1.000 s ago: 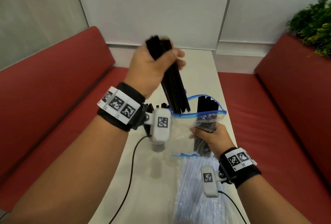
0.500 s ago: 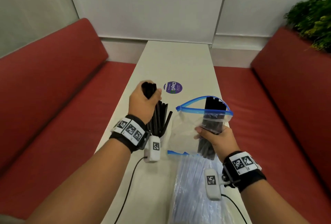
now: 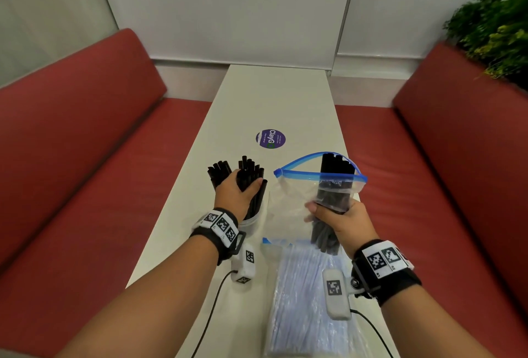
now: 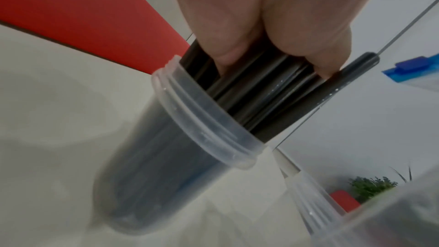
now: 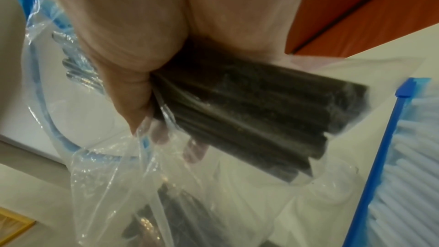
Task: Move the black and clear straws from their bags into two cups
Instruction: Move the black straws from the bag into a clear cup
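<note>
A bunch of black straws (image 3: pixel 250 174) stands in a clear plastic cup (image 3: pixel 253 222) on the white table (image 3: pixel 274 94). My left hand (image 3: pixel 235 196) grips these straws (image 4: pixel 256 89) just above the cup's rim (image 4: pixel 202 119), fingers curled round them. My right hand (image 3: pixel 340 220) holds a clear zip bag (image 3: pixel 288 203) upright with its blue mouth wide, squeezing the black straws (image 3: pixel 334 169) inside through the plastic (image 5: pixel 249 110). A second bag, full of clear straws (image 3: pixel 305 300), lies flat near me. Part of a second clear cup (image 4: pixel 361 221) shows in the left wrist view.
A round purple sticker (image 3: pixel 271 139) lies further out on the narrow table. Red bench seats flank it on the left (image 3: pixel 85 186) and right (image 3: pixel 443 171). A green plant (image 3: pixel 491 28) stands at the far right. Camera cables (image 3: pixel 217 292) trail across the near end.
My left hand has come down from above the bag and lowered its bunch of black straws into the cup on the left. The right hand still holds the bag in place.
</note>
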Available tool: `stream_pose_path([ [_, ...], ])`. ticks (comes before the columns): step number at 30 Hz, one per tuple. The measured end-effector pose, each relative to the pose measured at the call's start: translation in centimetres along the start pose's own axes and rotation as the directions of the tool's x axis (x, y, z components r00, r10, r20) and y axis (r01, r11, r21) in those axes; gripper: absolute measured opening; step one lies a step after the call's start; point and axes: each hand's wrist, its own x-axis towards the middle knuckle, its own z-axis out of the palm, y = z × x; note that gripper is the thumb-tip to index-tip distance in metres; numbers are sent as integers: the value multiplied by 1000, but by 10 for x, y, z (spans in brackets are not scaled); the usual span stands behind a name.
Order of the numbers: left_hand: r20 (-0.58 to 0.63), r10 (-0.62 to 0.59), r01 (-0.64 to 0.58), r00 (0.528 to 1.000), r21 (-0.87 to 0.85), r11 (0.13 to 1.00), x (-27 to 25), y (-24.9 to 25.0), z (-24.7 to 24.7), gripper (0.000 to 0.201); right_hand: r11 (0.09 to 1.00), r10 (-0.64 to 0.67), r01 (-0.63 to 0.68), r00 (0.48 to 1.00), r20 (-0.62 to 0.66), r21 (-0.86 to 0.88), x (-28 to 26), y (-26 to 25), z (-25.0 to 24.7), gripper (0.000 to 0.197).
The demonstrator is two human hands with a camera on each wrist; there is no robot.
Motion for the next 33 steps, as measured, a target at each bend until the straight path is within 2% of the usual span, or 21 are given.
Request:
stream_pose_path([
  [2,33,11,-10,999,-24,1000,0,8,-4,34,1000,-7,7,1000,18,3,-2,-4,2,41],
  [5,74,52,-40,996,-156,987,1,25,-14,52,999,-35,36,998,54,-3,-5,-9,6,38],
  [8,25,185,-179,983,-154,972,-1,54,-34,69,999,-33,31,990,140,16,-6,-14,12,41],
  [9,-7,252,-251,968,-141,958,-5,67,-42,62,999,-48,45,985,167,19,-7,-16,14,35],
  [11,-45,373,-375,927,-143,916,-16,90,-58,31,998,-69,70,976,204,5,-8,-20,20,26],
  [12,-13,404,-401,915,-155,903,-21,101,-63,18,997,-73,76,971,225,-1,-7,-21,23,30],
  [13,65,408,-397,911,-139,907,-25,108,-67,13,997,-71,75,966,250,-7,-7,-21,26,37],
  [15,296,361,-387,884,30,922,-29,113,-70,15,998,-58,67,954,295,-22,-7,-21,32,46],
  [17,487,282,-399,827,153,904,-31,114,-70,19,993,-86,106,940,329,-43,-7,-21,37,44],
  [19,589,233,-333,773,64,941,-33,114,-70,30,987,-128,155,927,353,-50,-9,-24,43,51],
  [20,603,227,-293,764,11,956,-36,115,-70,33,981,-157,186,924,347,-53,-10,-25,45,57],
  [23,570,222,-222,791,-71,973,-37,117,-67,36,963,-216,256,919,330,-81,-9,-27,48,86],
  [27,556,136,-22,820,-208,978,-42,120,-60,31,928,-265,332,907,328,-170,-8,-29,51,93],
  [28,545,133,5,828,-244,970,-43,120,-58,31,926,-271,337,906,325,-169,-10,-31,52,90],
  [31,453,171,-26,875,-310,951,-43,121,-57,25,936,-273,319,925,266,-148,-16,-38,56,64],
  [33,433,161,22,887,-387,922,-41,120,-59,26,950,-264,294,937,231,-107,-16,-39,55,54],
])
